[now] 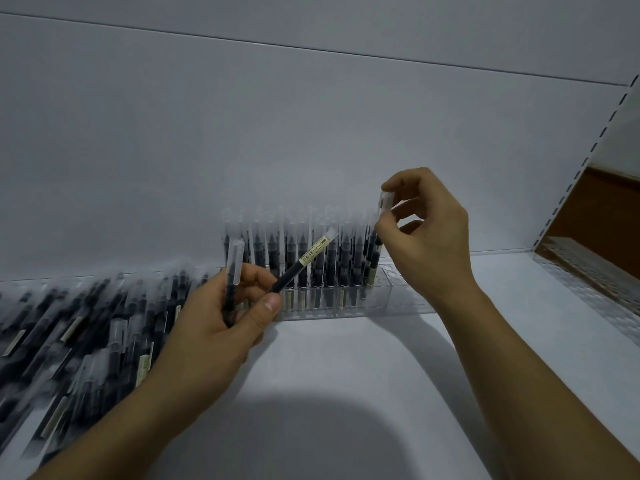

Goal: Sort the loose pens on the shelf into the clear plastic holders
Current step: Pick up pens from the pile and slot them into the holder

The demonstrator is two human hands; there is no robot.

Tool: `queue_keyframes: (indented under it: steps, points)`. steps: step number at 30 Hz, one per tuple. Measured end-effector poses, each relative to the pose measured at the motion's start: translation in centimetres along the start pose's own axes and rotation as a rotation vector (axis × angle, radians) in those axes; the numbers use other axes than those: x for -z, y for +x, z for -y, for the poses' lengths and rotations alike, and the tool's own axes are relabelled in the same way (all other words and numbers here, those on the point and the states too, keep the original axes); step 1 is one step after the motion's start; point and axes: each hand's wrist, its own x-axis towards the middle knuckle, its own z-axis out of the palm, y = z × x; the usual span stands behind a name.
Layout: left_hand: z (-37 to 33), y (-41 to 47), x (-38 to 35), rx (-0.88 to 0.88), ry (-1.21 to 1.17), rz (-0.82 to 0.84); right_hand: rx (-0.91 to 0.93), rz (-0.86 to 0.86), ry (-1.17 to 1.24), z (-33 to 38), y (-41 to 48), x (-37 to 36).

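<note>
A clear plastic holder (391,303) stands against the back wall, its holes filled with several upright black pens (318,258) with frosted caps. My left hand (221,323) grips two black pens: one (232,268) upright, one (304,259) tilted to the right with a cream label. My right hand (429,237) pinches the frosted cap of a pen (385,204) that stands at the right end of the filled row. A heap of loose pens (86,327) lies on the shelf at the left.
The white shelf (346,375) runs forward from the holder. A slotted metal upright (585,161) bounds the right side. Another clear plastic holder (595,289) lies along the right edge, by a brown panel (595,216). The holder's right end has open holes.
</note>
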Motion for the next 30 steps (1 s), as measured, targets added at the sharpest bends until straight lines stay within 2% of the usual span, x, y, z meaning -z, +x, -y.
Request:
queue_keyframes:
  steps: [9,23,30]
  points:
    - [0.53,0.29,0.41,-0.04,0.059,-0.076,0.001,0.078,-0.076,-0.3,0.0,-0.03]
    - [0.71,0.28,0.49,-0.028,0.037,-0.061,0.011,0.102,-0.196,-0.14,-0.07,0.15]
    - [0.53,0.23,0.48,-0.018,0.019,-0.055,-0.018,0.176,-0.243,-0.19,-0.22,0.06]
